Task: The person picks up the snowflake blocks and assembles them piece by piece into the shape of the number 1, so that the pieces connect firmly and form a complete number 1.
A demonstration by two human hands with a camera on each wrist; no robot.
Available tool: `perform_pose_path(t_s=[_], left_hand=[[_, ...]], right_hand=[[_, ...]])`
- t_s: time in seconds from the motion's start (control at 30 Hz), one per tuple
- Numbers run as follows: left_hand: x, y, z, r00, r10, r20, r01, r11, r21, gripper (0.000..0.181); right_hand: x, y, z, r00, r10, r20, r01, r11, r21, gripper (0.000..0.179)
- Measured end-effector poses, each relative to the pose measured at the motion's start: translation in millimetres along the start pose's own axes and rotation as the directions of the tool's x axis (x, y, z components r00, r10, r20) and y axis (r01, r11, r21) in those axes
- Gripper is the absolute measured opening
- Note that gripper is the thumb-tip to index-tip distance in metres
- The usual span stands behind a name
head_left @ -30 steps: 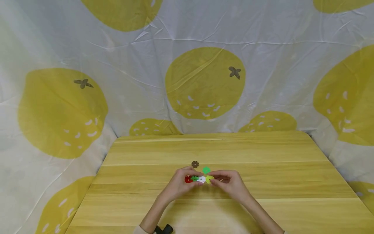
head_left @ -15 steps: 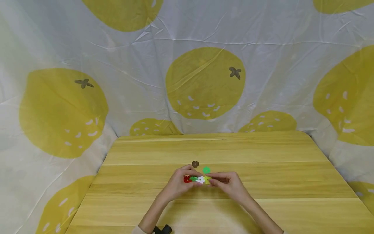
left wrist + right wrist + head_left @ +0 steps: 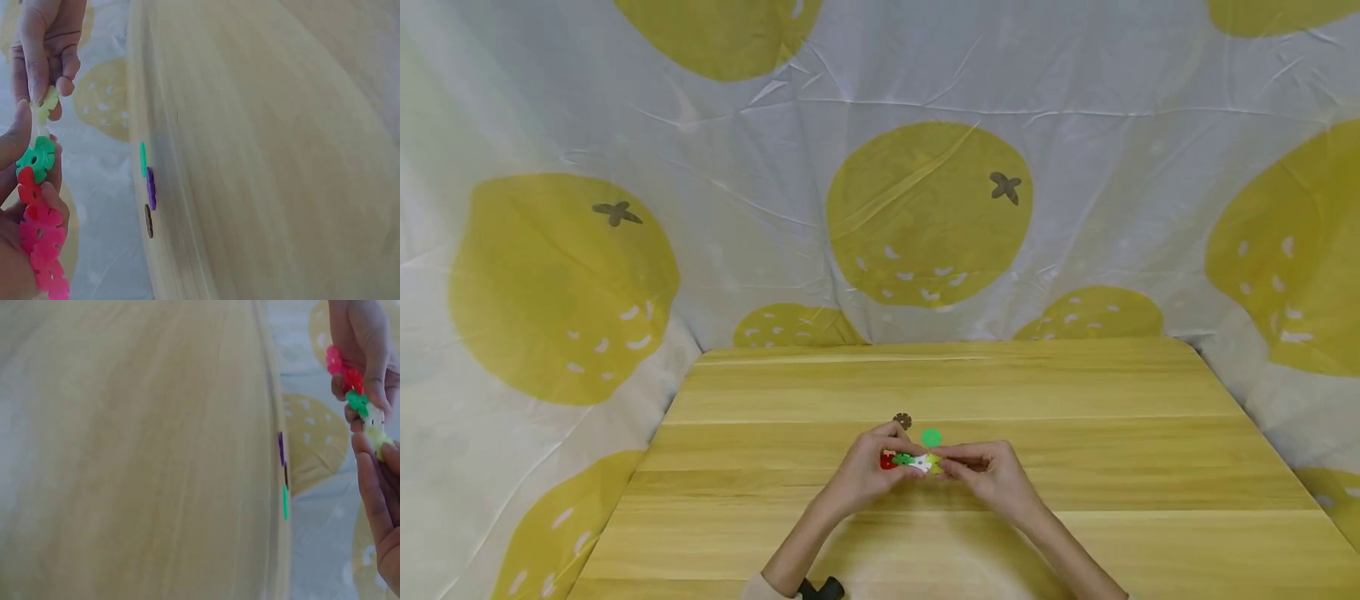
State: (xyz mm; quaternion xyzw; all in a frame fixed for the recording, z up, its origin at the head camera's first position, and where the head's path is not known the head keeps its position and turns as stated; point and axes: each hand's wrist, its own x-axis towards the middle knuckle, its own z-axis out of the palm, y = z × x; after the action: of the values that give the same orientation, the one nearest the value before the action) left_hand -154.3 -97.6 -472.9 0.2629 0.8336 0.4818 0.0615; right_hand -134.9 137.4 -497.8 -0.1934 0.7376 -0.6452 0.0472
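A chain of slotted snowflake discs is held up between both hands above the table. In the left wrist view it runs from pink discs (image 3: 42, 232) through a red disc (image 3: 30, 187) and a green disc (image 3: 35, 159) to a white disc (image 3: 921, 463) and a yellow disc (image 3: 48, 104). My left hand (image 3: 861, 471) grips the chain, thumb and fingertips at the white disc. Between thumb and forefinger, my right hand (image 3: 996, 473) pinches the yellow disc, which touches the white one. Fingers cover part of both discs. The pink end is hidden in the head view.
Beyond the hands, a brown disc (image 3: 902, 420), a loose green disc (image 3: 932, 437) and a purple disc (image 3: 151, 189) lie on the wooden table (image 3: 1075, 383). A black object (image 3: 823, 588) shows by the left forearm. Lemon-printed cloth (image 3: 925, 67) hangs behind.
The yellow disc sits closer to the white one, and less of it shows past the right fingertips. The left hand and chain shift slightly. The loose discs stay put.
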Motion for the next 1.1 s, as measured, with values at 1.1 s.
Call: perform_pose_path(t_s=[1.1], left_hand=[[-8.6,-3.6,-12.4,0.994,0.109,0.021,-0.111,0.979,0.173,0.038]], right_hand=[[8.8,8.7,13.6,0.992,0.115,0.061,-0.125,0.97,0.21,0.035]])
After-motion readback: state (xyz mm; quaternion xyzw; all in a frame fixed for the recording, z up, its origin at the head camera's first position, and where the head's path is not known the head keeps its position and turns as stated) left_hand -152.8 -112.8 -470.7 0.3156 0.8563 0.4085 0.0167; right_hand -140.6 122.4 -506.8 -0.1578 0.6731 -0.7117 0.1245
